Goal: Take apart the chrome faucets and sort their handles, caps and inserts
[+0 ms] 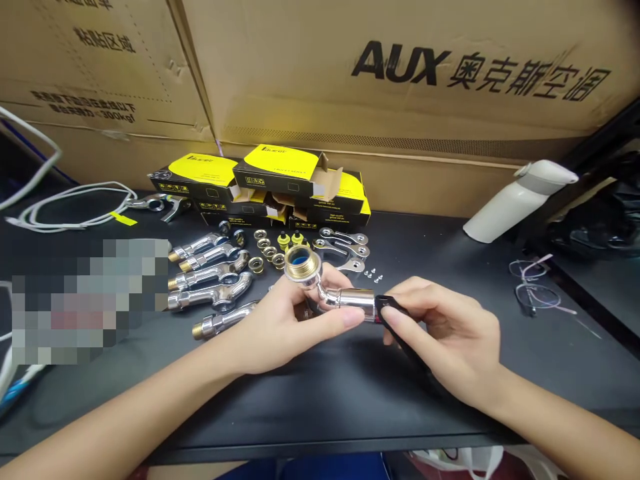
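My left hand [287, 327] is wrapped round a chrome faucet body [350, 300], its thumb along the barrel. The faucet's wide brass-threaded opening faces up. My right hand [453, 333] grips a long black object [407, 340] whose end meets the barrel's right end; its kind is unclear. Behind the hands lie several chrome faucet bodies [213, 293] with brass threaded ends, brass-coloured rings [269, 253], yellow-and-black cartridges [284, 241], chrome lever handles [353, 250] and small screws [373, 274].
Yellow-and-black boxes [280, 167] are stacked against large cardboard cartons [400, 127]. On the right of the black table [320, 407] are a tilted white bottle [515, 203] and eyeglasses [537, 287]. A coiled white cable [75, 223] lies left, near a pixelated area.
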The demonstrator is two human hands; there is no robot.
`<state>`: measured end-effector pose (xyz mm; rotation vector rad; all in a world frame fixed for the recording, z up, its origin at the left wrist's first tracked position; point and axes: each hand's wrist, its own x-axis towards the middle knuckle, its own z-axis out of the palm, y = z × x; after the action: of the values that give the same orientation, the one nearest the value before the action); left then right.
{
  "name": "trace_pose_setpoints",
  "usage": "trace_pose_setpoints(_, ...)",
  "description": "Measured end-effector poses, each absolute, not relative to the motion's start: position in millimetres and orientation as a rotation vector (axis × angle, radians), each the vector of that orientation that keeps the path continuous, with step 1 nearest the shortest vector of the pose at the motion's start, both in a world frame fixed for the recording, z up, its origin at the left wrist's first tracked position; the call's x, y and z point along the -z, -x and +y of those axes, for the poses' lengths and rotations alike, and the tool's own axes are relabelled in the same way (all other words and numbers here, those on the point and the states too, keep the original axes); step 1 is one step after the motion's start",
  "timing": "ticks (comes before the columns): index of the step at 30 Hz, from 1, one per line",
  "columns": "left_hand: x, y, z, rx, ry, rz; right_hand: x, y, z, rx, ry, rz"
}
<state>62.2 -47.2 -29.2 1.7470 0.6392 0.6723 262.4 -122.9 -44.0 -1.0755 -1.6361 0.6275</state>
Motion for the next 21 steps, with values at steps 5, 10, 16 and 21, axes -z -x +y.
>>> trace_pose_setpoints(5, 30, -59, -42, -0.558, -1.725, 0.599, 42, -266, -120, -0.818, 1.061, -1.583)
trace_pose_setpoints(10, 27, -60, -40, -0.529, -1.655, 0.542, 38, -268, -112, -1.401, 0.921, -1.271)
trace_pose_setpoints(16, 27, -60, -39, -0.532, -1.651, 0.554, 39, -269, -109, -1.483, 0.889, -1.202)
trace_pose_setpoints(21, 26, -61, -38, -0.523, -1.645, 0.580, 38, -269, -109, -1.544, 0.907, -1.160)
